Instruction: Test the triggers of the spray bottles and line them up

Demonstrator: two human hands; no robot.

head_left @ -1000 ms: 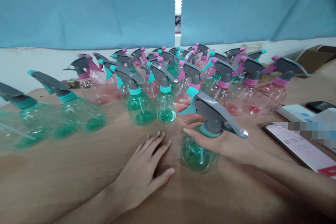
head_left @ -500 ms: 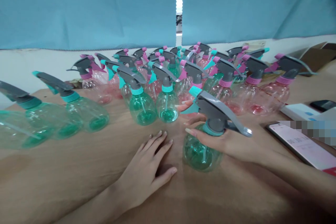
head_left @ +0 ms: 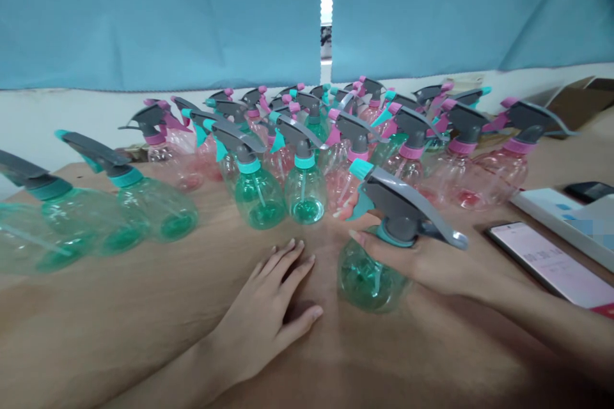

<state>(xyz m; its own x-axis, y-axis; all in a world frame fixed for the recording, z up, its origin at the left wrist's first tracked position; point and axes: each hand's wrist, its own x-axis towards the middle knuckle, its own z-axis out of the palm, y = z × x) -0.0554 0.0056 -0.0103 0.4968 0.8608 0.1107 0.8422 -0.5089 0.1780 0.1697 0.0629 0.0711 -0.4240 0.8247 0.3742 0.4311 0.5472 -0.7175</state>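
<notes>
A green spray bottle [head_left: 367, 278] with a grey and turquoise trigger head stands upright on the wooden table [head_left: 158, 326]. My right hand [head_left: 407, 265] is wrapped round its neck, thumb in front just below the collar; the other fingers are partly hidden behind the bottle. The nozzle points to the left and away from me. To the left of that bottle, my left hand [head_left: 273, 307] lies flat on the tabletop with fingers spread, holding nothing. Beyond it are two more green spray bottles [head_left: 261, 201], side by side.
Several pink spray bottles [head_left: 460, 166] and green ones crowd the back of the table. At the left stand more green bottles [head_left: 160, 211]. A phone [head_left: 551, 262] with a lit timer lies at the right by a white box [head_left: 551, 217]. A blue curtain [head_left: 163, 19] hangs behind.
My right hand and its spray bottle have shifted slightly right. The fingers behind the trigger have drawn in closer to it. My left hand stays in place.
</notes>
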